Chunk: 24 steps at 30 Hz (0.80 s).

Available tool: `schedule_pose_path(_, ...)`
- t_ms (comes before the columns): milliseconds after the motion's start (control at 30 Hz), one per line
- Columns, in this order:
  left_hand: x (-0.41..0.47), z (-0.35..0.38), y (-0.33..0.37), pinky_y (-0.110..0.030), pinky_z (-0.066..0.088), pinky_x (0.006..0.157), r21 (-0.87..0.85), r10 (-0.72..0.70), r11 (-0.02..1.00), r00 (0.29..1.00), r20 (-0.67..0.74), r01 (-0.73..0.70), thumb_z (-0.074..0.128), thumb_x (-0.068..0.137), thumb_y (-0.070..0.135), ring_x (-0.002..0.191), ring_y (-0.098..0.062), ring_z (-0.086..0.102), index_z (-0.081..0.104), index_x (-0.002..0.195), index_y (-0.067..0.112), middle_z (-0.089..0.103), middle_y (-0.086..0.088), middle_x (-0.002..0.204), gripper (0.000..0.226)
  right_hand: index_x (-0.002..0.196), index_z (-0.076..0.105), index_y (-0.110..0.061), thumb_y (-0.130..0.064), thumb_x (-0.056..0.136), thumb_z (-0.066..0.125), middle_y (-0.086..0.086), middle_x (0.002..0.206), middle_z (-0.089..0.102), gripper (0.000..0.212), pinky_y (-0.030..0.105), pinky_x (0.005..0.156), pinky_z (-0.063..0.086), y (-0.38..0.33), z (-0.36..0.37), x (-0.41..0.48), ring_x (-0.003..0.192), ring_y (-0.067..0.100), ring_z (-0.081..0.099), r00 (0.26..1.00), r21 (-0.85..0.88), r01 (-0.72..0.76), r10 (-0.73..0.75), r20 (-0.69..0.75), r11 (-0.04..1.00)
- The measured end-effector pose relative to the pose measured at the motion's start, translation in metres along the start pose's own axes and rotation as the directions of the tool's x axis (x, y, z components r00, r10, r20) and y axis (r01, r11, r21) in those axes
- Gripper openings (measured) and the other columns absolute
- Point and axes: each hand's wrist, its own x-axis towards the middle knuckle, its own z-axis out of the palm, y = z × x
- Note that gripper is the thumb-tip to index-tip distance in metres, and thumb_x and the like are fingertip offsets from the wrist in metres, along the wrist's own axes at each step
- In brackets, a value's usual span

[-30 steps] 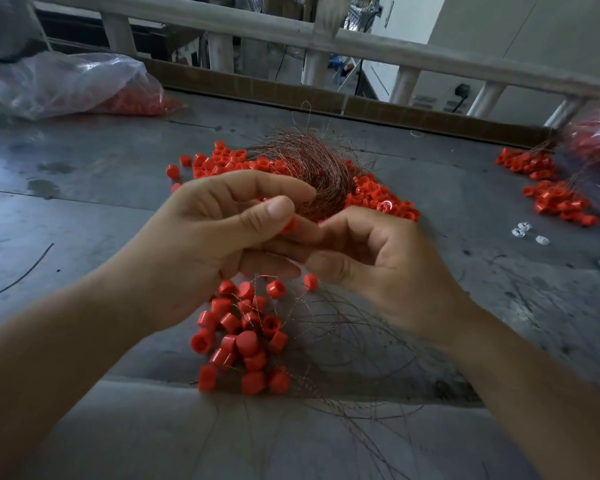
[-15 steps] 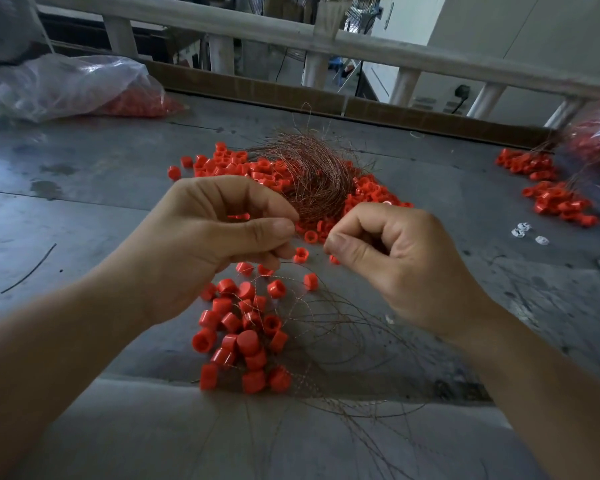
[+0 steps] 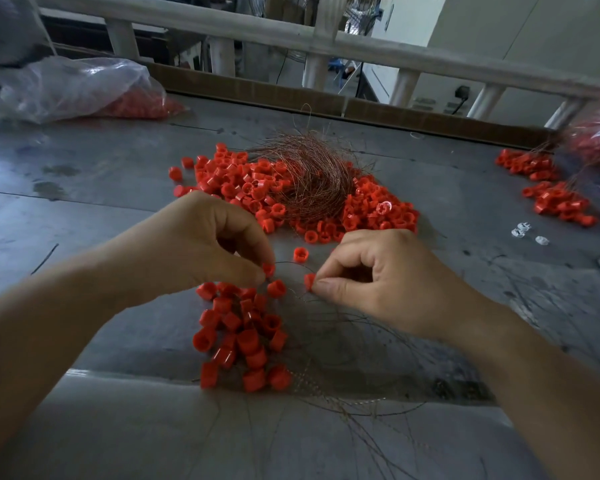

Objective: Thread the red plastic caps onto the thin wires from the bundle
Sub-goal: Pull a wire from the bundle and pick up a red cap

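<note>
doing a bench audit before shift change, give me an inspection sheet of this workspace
surface: grey metal table, scuffed and stained
job's things: loose red caps heaped around a wire bundle mid-table; threaded caps clustered near the front edge, wires trailing
clutter: plastic bag holding red caps, far left; second heap of caps, far right; white bits beside it; stray wire piece at left
hands: left hand pinches one red cap; right hand pinches a second cap; a thin wire arcs between them
cables: dark cord from a plug beyond the table
surroundings: pale railing and a cardboard strip along the table's far edge
</note>
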Motion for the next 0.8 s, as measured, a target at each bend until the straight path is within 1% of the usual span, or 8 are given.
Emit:
schedule_pose_path(100, 0.002, 0.001, 0.0, -0.009, 0.045, 0.052, -0.038, 0.001, 0.999, 1.0, 0.013, -0.001, 0.07, 0.044, 0.044, 0.052, 0.002, 0.058, 0.073, 0.064, 0.028, 0.068, 0.006, 0.061, 0.026, 0.073, 0.071, -0.018, -0.018, 0.076, 0.073, -0.007, 0.07, 0.064, 0.003, 0.007, 0.058, 0.042, 0.001, -0.001, 0.001, 0.065, 0.001, 0.057, 0.999, -0.012, -0.027, 0.028, 0.045, 1.0)
schedule_pose_path(200, 0.008, 0.0, -0.004, -0.003, 0.041, 0.05, -0.093, -0.047, 0.995, 0.985, -0.169, 0.032, 0.073, 0.059, 0.028, 0.052, 0.006, 0.058, 0.072, 0.061, 0.02, 0.068, 0.008, 0.059, 0.008, 0.073, 0.07, -0.023, -0.029, 0.074, 0.073, -0.006, 0.069, 0.066, 0.007, 0.006, 0.056, 0.041, 0.002, -0.002, 0.0, 0.062, -0.001, 0.057, 0.997, 0.0, -0.039, 0.039, 0.07, 0.999)
schedule_pose_path(267, 0.013, -0.002, -0.013, -0.003, 0.039, 0.048, 0.029, -0.049, 0.998, 0.937, -0.346, 0.062, 0.074, 0.069, 0.01, 0.052, 0.005, 0.056, 0.07, 0.067, 0.023, 0.066, 0.009, 0.058, 0.013, 0.072, 0.069, -0.025, -0.048, 0.069, 0.064, -0.006, 0.066, 0.065, 0.024, 0.008, 0.053, 0.041, 0.003, -0.002, 0.0, 0.058, 0.001, 0.056, 0.997, 0.005, -0.036, 0.036, 0.061, 0.999)
schedule_pose_path(367, 0.018, -0.005, -0.024, -0.017, 0.038, 0.061, 0.299, -0.011, 0.934, 0.854, -0.52, 0.194, 0.071, 0.077, 0.011, 0.064, -0.002, 0.052, 0.069, 0.083, 0.021, 0.059, 0.015, 0.073, 0.012, 0.072, 0.069, -0.024, -0.057, 0.065, 0.054, -0.011, 0.061, 0.063, 0.036, 0.008, 0.049, 0.04, 0.004, -0.002, 0.002, 0.052, 0.002, 0.055, 0.999, 0.054, -0.054, 0.053, 0.012, 0.997)
schedule_pose_path(467, 0.021, -0.008, -0.032, -0.027, 0.038, 0.076, 0.426, 0.04, 0.875, 0.843, -0.536, 0.229, 0.067, 0.08, 0.012, 0.081, -0.015, 0.054, 0.068, 0.096, 0.018, 0.058, 0.005, 0.088, 0.017, 0.073, 0.069, -0.022, -0.052, 0.07, 0.056, -0.024, 0.051, 0.056, 0.032, 0.006, 0.045, 0.035, 0.006, -0.001, 0.003, 0.047, -0.006, 0.051, 0.997, 0.067, -0.067, 0.069, -0.018, 0.996)
schedule_pose_path(567, 0.024, -0.007, -0.035, -0.028, 0.037, 0.08, 0.492, 0.078, 0.842, 0.852, -0.518, 0.223, 0.067, 0.08, 0.014, 0.089, -0.016, 0.05, 0.068, 0.102, 0.016, 0.056, -0.003, 0.101, 0.022, 0.072, 0.069, -0.024, -0.042, 0.076, 0.063, -0.026, 0.052, 0.056, 0.019, 0.006, 0.047, 0.037, 0.007, -0.001, 0.001, 0.05, -0.008, 0.052, 0.996, 0.029, -0.08, 0.081, -0.032, 0.996)
schedule_pose_path(700, 0.027, 0.0, -0.035, -0.028, 0.033, 0.071, 0.518, 0.059, 0.818, 0.859, -0.509, 0.251, 0.073, 0.073, 0.022, 0.081, -0.015, 0.048, 0.067, 0.092, 0.017, 0.052, 0.001, 0.092, 0.021, 0.07, 0.066, -0.026, -0.038, 0.078, 0.064, -0.015, 0.057, 0.061, 0.014, 0.01, 0.054, 0.044, 0.007, -0.002, 0.002, 0.059, -0.003, 0.057, 0.99, -0.024, -0.093, 0.09, -0.112, 0.995)
schedule_pose_path(800, 0.03, 0.001, -0.038, -0.031, 0.04, 0.073, 0.54, -0.005, 0.79, 0.885, -0.465, 0.289, 0.071, 0.075, 0.025, 0.084, -0.02, 0.053, 0.064, 0.09, 0.018, 0.056, 0.0, 0.091, 0.018, 0.069, 0.067, -0.024, -0.035, 0.078, 0.064, -0.006, 0.057, 0.062, 0.015, 0.02, 0.05, 0.045, 0.01, -0.006, 0.005, 0.052, 0.01, 0.056, 0.963, 0.005, -0.104, 0.102, -0.249, 0.995)
